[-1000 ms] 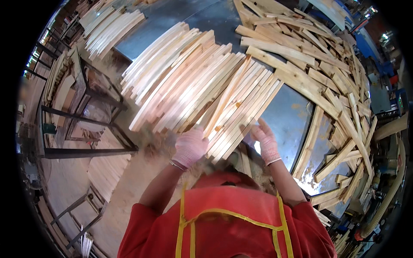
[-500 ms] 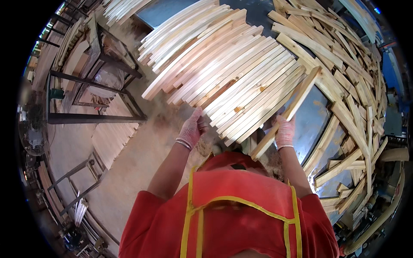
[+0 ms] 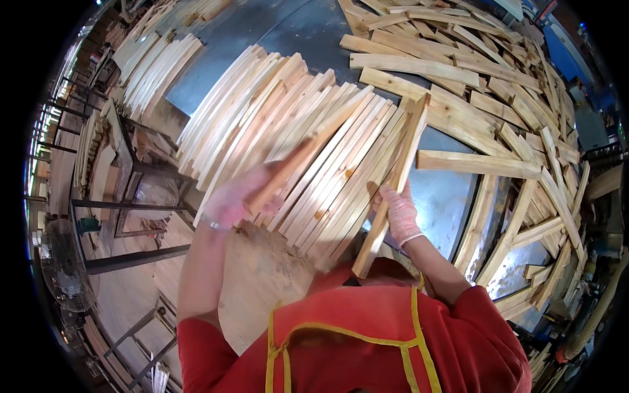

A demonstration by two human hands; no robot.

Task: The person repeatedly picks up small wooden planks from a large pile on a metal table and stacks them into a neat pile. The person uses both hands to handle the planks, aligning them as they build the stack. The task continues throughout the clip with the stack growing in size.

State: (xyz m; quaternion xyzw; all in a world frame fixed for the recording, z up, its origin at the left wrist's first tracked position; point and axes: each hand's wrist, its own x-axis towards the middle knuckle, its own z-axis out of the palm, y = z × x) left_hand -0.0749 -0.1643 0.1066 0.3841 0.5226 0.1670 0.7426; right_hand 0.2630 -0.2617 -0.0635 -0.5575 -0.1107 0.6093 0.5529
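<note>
My left hand (image 3: 244, 195), in a pale pink knit glove and smeared a little by motion, grips the near end of a wooden strip (image 3: 308, 152). That strip is lifted at a slant over a row of wooden strips (image 3: 327, 177) lying side by side. My right hand (image 3: 398, 211), gloved alike, is closed around another wooden strip (image 3: 401, 171) at the right end of the row. This one is tipped up, its far end raised and its near end close to my red apron. Dark knots mark a few strips in the row.
Loose boards (image 3: 485, 105) lie in a jumbled heap on the right of the blue-grey metal table (image 3: 436, 196). More strips (image 3: 160, 75) are stacked at the far left. A dark metal frame rack (image 3: 141, 259) and a fan (image 3: 65, 265) stand on the left.
My left hand has gone from beside the row's near ends to gripping a strip, which is now raised. My right hand still holds its strip. The whole view has shifted.
</note>
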